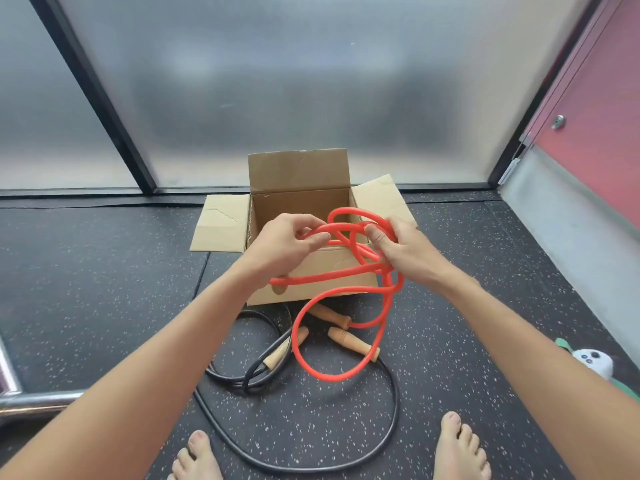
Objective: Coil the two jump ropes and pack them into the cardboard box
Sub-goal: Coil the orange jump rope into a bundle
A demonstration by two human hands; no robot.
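Over the open box point(298, 171) — left hand point(284, 244) pinches red rope point(332, 280) loops, right hand point(405, 247) grips the bunched coils | one red loop hangs low before the box | black rope point(396, 407) lies loose on the floor — wooden handles point(353, 344) near it.

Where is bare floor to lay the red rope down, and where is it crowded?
Bare floor lies left of the cardboard box, toward the metal bar, and right of it, up to the plush toy. Crowded: between box and feet, black rope loops and wooden handles.
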